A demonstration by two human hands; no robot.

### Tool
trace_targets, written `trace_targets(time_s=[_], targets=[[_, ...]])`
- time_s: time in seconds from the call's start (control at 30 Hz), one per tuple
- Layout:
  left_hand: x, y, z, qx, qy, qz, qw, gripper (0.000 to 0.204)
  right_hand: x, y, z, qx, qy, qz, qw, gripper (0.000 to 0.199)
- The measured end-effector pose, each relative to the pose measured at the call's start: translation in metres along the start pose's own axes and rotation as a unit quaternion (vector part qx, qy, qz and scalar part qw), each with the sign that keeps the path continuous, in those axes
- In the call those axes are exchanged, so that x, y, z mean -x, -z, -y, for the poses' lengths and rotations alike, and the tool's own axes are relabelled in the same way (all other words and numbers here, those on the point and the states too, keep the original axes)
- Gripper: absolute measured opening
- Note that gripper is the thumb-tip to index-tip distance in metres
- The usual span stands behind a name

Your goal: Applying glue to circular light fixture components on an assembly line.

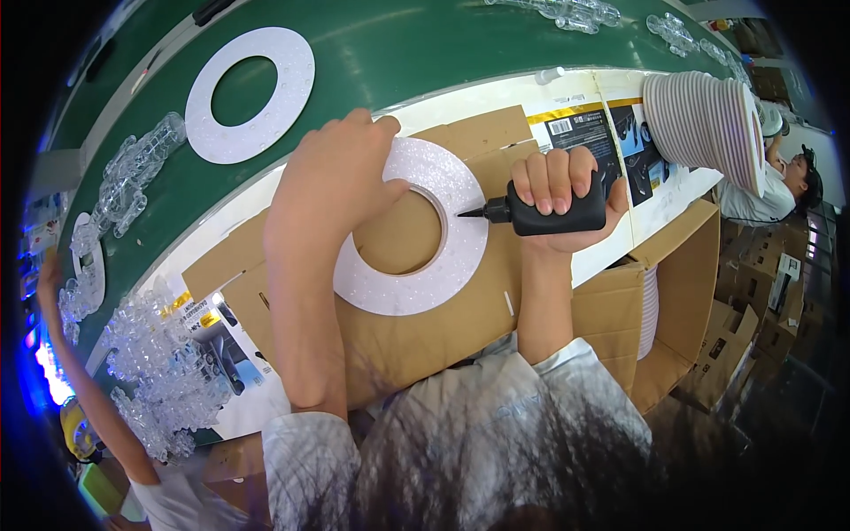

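Left hand [332,177] lies flat with fingers spread on the white ring board [416,257], pinning its 10-to-11 o'clock sector; the thumb reaches the inner hole edge. The ring board sits on a flattened cardboard sheet [416,336] on the counter [496,97], dead centre of view. Right hand [558,190] is fisted around a black squeeze bottle [553,212], held horizontal, with the black nozzle tip touching the ring's inner edge at about 3 o'clock of the ring. Cannot tell whether any bead or dots are already laid on the surface; the face looks uniformly speckled, with no clear wet line visible. Judgement: application is at an early or middle point on this piece, since the nozzle is in contact at only one spot and the remaining circumference shows no obvious marks. A second white ring [251,95] lies on the green conveyor belt [398,44] at 11 o'clock, apart from the person, probably a piece already passed on. A stack of white rings [704,124] stands on edge at 2 o'clock, likely stock left to do, so plenty appears to remain. Clear plastic lens parts [168,372] are heaped at 8 o'clock beside the belt. A co-worker's arm [75,354] shows at 8 o'clock, another person [779,190] at 3 o'clock.
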State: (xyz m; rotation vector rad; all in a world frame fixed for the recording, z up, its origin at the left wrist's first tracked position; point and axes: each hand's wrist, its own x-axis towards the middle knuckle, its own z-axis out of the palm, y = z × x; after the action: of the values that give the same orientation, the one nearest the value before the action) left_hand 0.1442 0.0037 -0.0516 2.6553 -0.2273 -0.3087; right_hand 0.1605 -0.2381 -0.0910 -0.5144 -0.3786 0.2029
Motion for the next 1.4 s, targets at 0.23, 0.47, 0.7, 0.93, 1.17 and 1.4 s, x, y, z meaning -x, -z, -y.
trace_targets(time_s=[0.23, 0.47, 0.7, 0.93, 1.17, 1.4], targets=[[-0.002, 0.001, 0.0, -0.004, 0.007, 0.017, 1.0, 0.035, 0.001, 0.003, -0.001, 0.005, -0.004, 0.0, 1.0, 0.037], [-0.003, 0.001, 0.001, -0.004, 0.007, 0.011, 1.0, 0.035, -0.005, -0.002, 0.001, -0.051, -0.019, -0.039, 0.998, 0.038], [-0.004, 0.0, -0.001, 0.004, 0.015, 0.02, 1.0, 0.037, 0.0, 0.01, 0.019, -0.025, 0.019, -0.004, 1.0, 0.04], [-0.006, 0.004, -0.004, 0.003, 0.02, 0.032, 0.999, 0.038, 0.0, 0.011, 0.02, 0.012, 0.04, -0.026, 0.999, 0.035], [-0.007, 0.002, -0.003, 0.0, 0.019, 0.031, 0.999, 0.037, 0.001, 0.015, 0.019, 0.036, 0.038, -0.026, 0.998, 0.033], [-0.007, 0.002, -0.002, 0.003, 0.021, 0.028, 0.999, 0.036, 0.001, 0.014, 0.017, 0.043, 0.03, -0.025, 0.998, 0.034]])
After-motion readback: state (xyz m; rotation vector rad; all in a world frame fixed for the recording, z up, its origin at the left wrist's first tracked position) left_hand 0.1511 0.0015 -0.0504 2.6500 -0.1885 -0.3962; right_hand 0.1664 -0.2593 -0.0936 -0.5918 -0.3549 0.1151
